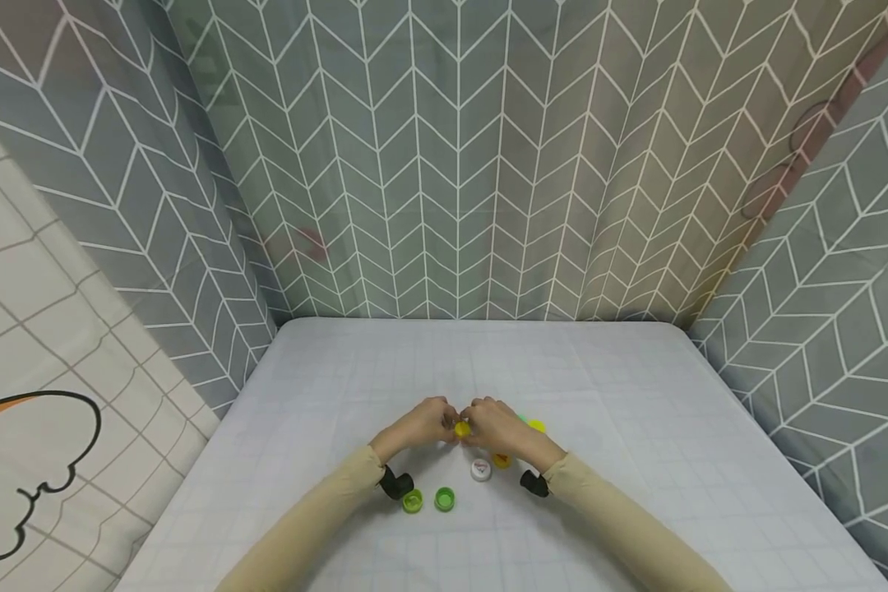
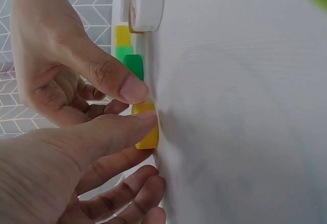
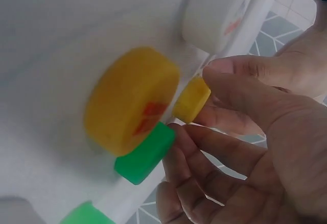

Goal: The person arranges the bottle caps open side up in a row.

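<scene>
Yellow cap (image 3: 191,100) sits between two hands, low at white tabletop (image 1: 577,370). Left hand (image 1: 420,423) pinches it, thumb laid over side; right hand (image 1: 499,427) pinches opposite edge — its other fingers loosely curled. Dark green cap (image 3: 144,156) just by right fingertips; orange cap (image 1: 501,462) toward right wrist, white cap (image 1: 481,469) just left of that. Best handled, I'd judge, with light, even pinch, one hand steadying while other adjusts — spare right fingers kept off dark green cap, lest it slide.
</scene>
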Available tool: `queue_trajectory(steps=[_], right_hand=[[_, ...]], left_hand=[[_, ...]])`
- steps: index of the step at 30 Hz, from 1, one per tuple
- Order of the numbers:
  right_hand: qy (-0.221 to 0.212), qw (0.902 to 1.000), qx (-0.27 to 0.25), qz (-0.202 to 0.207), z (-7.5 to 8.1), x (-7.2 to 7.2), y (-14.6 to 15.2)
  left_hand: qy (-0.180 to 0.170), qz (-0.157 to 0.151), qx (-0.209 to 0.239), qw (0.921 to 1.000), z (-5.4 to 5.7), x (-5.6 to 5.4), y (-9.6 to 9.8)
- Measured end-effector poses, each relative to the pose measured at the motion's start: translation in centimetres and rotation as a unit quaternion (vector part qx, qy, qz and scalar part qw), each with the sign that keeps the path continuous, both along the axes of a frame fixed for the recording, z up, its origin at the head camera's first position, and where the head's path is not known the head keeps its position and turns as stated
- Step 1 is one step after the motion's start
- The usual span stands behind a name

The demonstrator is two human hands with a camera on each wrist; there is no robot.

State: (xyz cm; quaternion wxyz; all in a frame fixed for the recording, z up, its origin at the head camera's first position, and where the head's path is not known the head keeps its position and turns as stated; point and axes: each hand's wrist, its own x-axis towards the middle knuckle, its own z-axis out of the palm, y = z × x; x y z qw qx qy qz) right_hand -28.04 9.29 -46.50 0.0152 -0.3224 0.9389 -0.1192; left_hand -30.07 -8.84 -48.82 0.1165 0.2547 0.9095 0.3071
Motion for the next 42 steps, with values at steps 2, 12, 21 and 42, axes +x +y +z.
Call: queue_trajectory(steps=[2, 12, 21, 42], right_hand=[[-0.003, 1.0, -0.002, -0.004, -0.1, -0.1, 0.1], [-0.007, 0.9994, -0.033, -0.014, -0.3, -0.3, 0.3], [0.008, 0.9989, -0.044, -0.014, -0.5, -0.4, 0.4], [-0.003, 0.9966, -0.082, -0.002, 1.0, -0.2, 1.0]], left_hand=[[-0.002, 0.003, 0.003, 1.0, 0.0, -0.1, 0.0], [0.014, 0.008, 0.017, 0.9997, -0.3, -0.2, 0.2], [0.014, 0.014, 0.024, 0.9995, -0.2, -0.1, 0.1], [0.001, 0.014, 0.052, 0.9985, 1.1, 0.3, 0.0]])
